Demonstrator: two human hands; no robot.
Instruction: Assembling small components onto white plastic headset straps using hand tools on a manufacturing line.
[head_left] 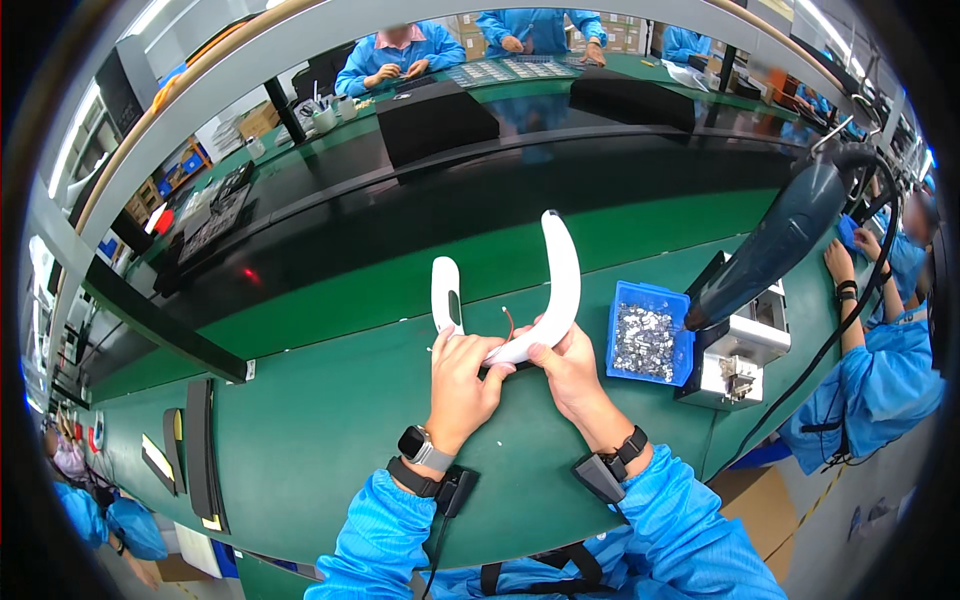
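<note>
A white U-shaped neck massager housing (562, 285) is held just above the green bench top, its two arms pointing away from me. Its shorter-looking left arm carries a dark oval patch. My left hand (462, 385) closes around the bend on the left, fingers over the top and thumb at the near edge. On the right side of the bend, my right hand (577, 375) grips the shell with its thumb pressed on top. A thin red wire (509, 322) sticks up from between the hands. My fingers hide most of the joint in the middle.
Right of my hands stands a blue bin (686, 340) of small metal parts, beside a metal fixture (727, 385). A dark handheld power tool (765, 245) hangs over them. Black strips (203, 455) lie at left. A black conveyor runs beyond; co-workers sit across and at right.
</note>
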